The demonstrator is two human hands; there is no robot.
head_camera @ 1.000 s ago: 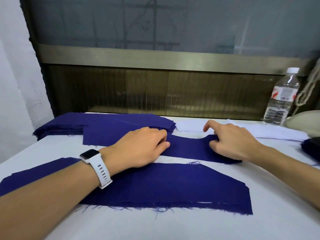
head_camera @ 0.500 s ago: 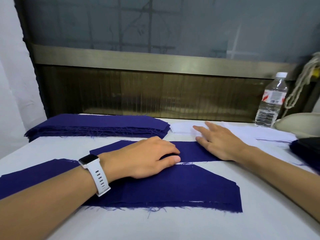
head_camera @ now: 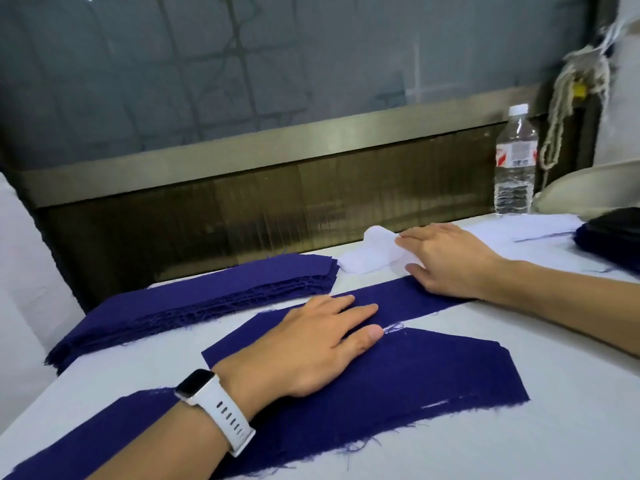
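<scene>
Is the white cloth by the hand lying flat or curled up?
Curled up: the white cloth humps off the table where the right hand pinches its edge.

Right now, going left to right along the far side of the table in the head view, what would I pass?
A stack of blue cloth pieces → white cloth piece → right hand → water bottle → dark pile at the right edge.
</scene>
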